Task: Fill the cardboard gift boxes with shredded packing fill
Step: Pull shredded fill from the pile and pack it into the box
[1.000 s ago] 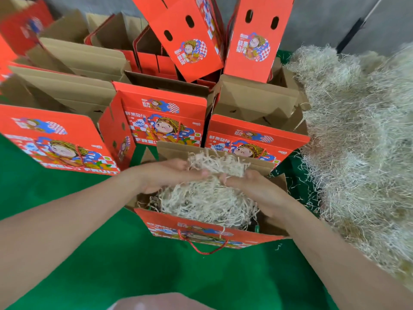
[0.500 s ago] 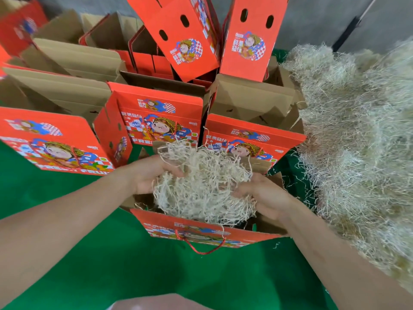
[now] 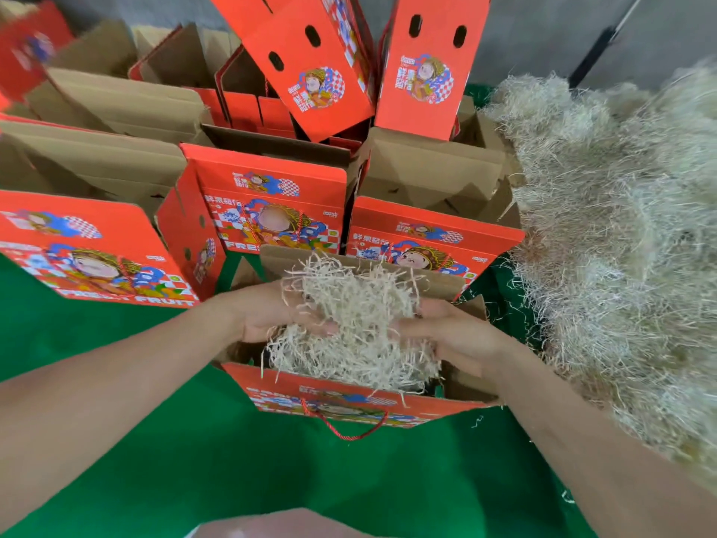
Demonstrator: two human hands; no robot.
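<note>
At your far left a red printed gift box stands on the green cloth with its brown flaps open behind it, and just beside it to the right is a second red box of the same print. In front of that one, your left hand comes in over the left end of the open box nearest you. Its fingers curl into and under the clump of shredded fill, gripping it from the left; the fingertips are mostly buried in the strands. The clump sits between your two hands, its lower part already down inside the open box and its top standing above the rim against the raised brown back flap. A red rope handle hangs from the box's front panel toward you. Your right hand holds the clump from the other side, fingers bent into the strands and partly hidden by them. Behind it stands a third red box, flaps open. At your far right the big loose pile of shredded fill lies heaped on the cloth, near the open box, with a few stray strands scattered between them.
</note>
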